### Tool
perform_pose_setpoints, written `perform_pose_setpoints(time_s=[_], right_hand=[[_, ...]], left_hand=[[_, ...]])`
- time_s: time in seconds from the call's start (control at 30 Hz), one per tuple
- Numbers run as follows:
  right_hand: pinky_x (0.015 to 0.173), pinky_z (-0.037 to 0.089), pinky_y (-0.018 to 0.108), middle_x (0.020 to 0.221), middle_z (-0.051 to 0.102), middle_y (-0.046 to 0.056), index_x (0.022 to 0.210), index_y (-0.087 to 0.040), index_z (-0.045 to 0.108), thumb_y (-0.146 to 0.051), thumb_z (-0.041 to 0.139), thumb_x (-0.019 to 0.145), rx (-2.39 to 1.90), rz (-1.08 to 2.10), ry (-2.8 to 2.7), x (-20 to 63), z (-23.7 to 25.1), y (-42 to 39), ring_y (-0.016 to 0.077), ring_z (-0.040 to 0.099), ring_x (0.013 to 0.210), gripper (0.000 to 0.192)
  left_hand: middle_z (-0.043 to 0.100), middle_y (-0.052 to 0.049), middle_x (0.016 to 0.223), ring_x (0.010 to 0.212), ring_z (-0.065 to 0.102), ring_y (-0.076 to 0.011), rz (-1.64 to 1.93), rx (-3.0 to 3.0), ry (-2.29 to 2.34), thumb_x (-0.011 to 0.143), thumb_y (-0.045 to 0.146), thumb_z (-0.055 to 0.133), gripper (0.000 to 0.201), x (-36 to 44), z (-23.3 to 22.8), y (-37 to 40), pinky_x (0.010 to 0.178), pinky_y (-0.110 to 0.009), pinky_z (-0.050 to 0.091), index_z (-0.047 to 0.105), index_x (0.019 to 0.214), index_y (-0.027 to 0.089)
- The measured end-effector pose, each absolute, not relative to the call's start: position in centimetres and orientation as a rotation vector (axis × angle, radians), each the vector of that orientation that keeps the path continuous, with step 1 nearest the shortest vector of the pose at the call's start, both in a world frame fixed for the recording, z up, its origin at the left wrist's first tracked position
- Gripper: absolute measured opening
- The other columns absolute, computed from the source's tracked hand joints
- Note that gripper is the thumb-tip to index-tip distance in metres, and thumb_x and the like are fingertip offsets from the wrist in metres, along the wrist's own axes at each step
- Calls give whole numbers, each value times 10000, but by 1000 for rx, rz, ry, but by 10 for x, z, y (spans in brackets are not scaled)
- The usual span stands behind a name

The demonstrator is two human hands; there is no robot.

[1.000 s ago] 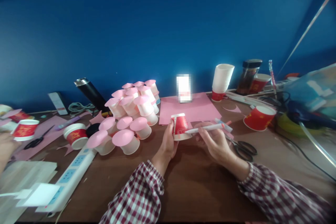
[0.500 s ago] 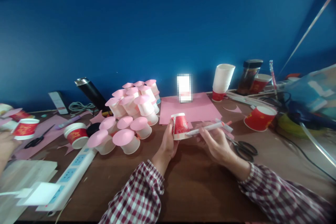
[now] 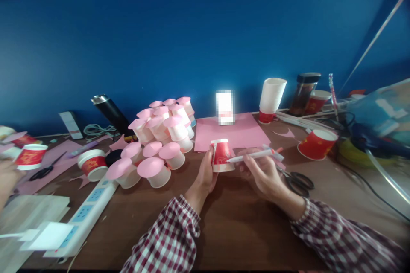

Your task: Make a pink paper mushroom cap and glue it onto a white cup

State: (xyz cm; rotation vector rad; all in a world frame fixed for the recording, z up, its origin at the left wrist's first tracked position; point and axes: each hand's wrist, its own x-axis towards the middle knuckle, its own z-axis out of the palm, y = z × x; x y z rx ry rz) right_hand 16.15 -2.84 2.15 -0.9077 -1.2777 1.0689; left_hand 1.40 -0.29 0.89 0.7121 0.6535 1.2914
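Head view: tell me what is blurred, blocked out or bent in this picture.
Head view: the left edge is smeared, so another person's hand and the red cup beside it look soft; a pixelated white block stands at the pink sheet's far edge; the blue bag at right is blurred; the left hand and right hand with the small cup and pen read fairly clearly.

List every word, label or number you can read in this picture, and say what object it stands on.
None can be read.
Small red paper cup in the left hand: pale print, too blurred.
White marker pen in the right hand: no legible text.
Pixelated white card: unreadable.
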Motion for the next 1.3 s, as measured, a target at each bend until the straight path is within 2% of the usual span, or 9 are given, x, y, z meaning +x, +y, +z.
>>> perform_pose_setpoints(time_s=[0.2, 0.43, 0.7, 0.97, 1.13, 1.3], right_hand=[[504, 469, 219, 644, 595, 14, 776, -169, 602, -394, 555, 856, -919, 1057, -1362, 163, 19, -29, 117, 554, 573, 243], [516, 471, 235, 658, 606, 14, 894, -184, 588, -380, 556, 858, -926, 1008, -1294, 163, 18, -28, 130, 558, 579, 202], [500, 464, 227, 636, 586, 14, 799, -173, 611, -400, 567, 843, -944, 1093, -1332, 162, 20, -30, 119, 540, 565, 235], [498, 463, 222, 620, 560, 6, 756, -175, 580, -417, 564, 838, -956, 1127, -1348, 163, 21, -31, 115, 529, 560, 255], [483, 459, 222, 637, 572, 10, 821, -174, 592, -420, 574, 830, -945, 1093, -1308, 163, 22, -30, 119, 532, 560, 247], [496, 463, 225, 618, 567, 7, 760, -174, 589, -414, 560, 841, -953, 1105, -1353, 164, 20, -28, 118, 535, 559, 256]], left_hand=[[599, -9, 685, 608, 510, -126, 1290, 747, 659, 834, 478, 502, 355, 14, 9, -3, 642, -258, 398, 604, 794, 141], [625, -28, 740, 678, 546, -152, 1281, 721, 665, 825, 508, 504, 392, 13, 4, -2, 689, -281, 405, 629, 848, 137], [598, -37, 713, 630, 521, -131, 1268, 738, 671, 846, 513, 463, 440, 14, 3, -2, 663, -278, 415, 624, 872, 105], [601, -9, 695, 626, 538, -131, 1300, 662, 695, 796, 506, 546, 367, 13, 6, 0, 678, -278, 422, 591, 790, 142], [613, -25, 726, 659, 543, -140, 1301, 672, 672, 810, 499, 530, 369, 14, 8, -1, 697, -285, 423, 596, 804, 136], [565, 11, 648, 590, 493, -114, 1313, 659, 683, 810, 484, 537, 335, 14, 11, -3, 653, -265, 405, 555, 733, 158]])
